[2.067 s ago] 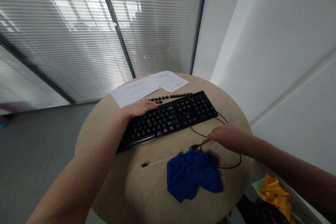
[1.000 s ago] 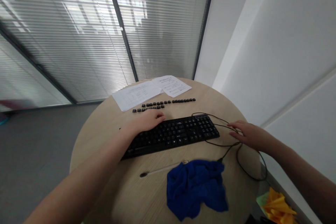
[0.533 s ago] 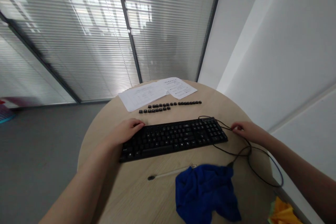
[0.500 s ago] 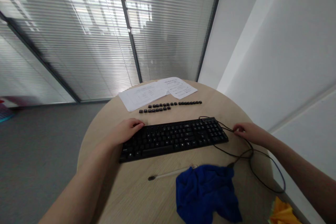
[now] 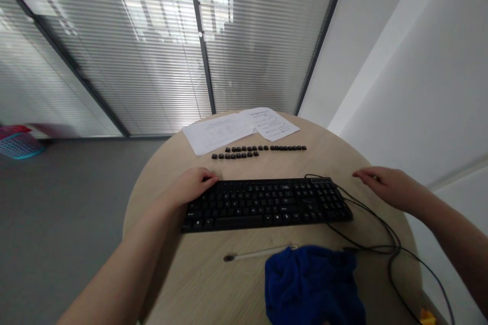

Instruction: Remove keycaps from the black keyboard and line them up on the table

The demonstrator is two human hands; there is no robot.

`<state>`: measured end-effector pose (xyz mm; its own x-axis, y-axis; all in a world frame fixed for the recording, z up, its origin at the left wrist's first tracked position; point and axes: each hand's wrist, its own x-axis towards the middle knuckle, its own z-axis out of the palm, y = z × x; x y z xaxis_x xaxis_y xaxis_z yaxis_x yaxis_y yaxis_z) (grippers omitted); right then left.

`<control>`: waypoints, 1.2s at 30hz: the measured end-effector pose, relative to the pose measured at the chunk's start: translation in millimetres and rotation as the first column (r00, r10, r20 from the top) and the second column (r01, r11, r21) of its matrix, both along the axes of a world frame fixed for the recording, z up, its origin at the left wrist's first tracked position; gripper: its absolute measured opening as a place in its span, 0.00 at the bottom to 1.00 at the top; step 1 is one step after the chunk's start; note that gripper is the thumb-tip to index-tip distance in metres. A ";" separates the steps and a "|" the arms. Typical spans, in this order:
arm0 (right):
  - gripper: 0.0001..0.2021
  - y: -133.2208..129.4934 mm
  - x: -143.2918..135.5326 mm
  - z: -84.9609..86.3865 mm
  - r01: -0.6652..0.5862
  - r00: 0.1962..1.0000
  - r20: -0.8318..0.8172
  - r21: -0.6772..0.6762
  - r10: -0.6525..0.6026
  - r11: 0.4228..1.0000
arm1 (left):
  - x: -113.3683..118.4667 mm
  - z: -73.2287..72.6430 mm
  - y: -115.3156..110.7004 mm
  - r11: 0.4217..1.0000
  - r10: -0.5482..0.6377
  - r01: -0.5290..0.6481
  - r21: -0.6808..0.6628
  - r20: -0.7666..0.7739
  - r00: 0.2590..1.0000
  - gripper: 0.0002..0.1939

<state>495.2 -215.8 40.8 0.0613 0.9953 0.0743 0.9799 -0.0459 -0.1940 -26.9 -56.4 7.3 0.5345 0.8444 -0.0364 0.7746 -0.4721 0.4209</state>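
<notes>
A black computer keyboard lies across the round table, its number pad to the right. My left hand grips the keyboard's far left corner, with the thumb over the top edge. Off the right end, my right hand is held above the table with its fingers stretched out and nothing visible in them. The black keyboard cable runs loosely below that hand, not touching it. Beyond the keyboard, small black keycaps stand in two rows.
Printed paper sheets lie at the table's far edge. Nearer me are a blue cloth and a thin white stick with a dark end. A yellow item shows at lower right. A basket stands on the floor. A wall borders the right.
My right hand has let go of the cable and moved right, away from it. The cable has dropped onto the table. The keyboard has turned slightly, my left hand still on it.
</notes>
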 end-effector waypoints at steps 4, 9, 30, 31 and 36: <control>0.28 12.6 -55.3 40.7 0.006 0.916 -0.395 0.177 0.065 0.984 | 2.9 0.5 -2.1 0.999 -0.017 0.017 0.028 0.008 1.000 0.20; 0.28 36.6 -134.6 75.2 -0.105 0.830 -0.504 0.282 0.241 0.954 | 11.4 5.8 -6.3 0.994 0.079 -0.081 0.069 0.039 0.996 0.22; 0.22 74.4 -159.2 66.4 -0.345 0.461 -0.835 0.144 0.301 0.928 | 53.3 -3.9 -5.2 0.876 -0.391 0.446 -0.182 0.273 0.879 0.14; 0.23 73.7 -161.0 66.2 -0.354 0.455 -0.834 0.151 0.312 0.923 | 53.9 -4.4 -5.8 0.878 -0.393 0.447 -0.171 0.273 0.878 0.14; 0.24 73.6 -167.6 54.5 -0.396 0.450 -0.842 0.111 0.298 0.912 | 58.8 -2.1 -4.9 0.859 -0.429 0.488 -0.152 0.306 0.850 0.14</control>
<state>327.6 -142.1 95.3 -0.3070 0.9466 0.0982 0.3040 0.1953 -0.9325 31.9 -61.3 5.2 0.8739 0.4860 0.0006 0.3447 -0.6207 0.7042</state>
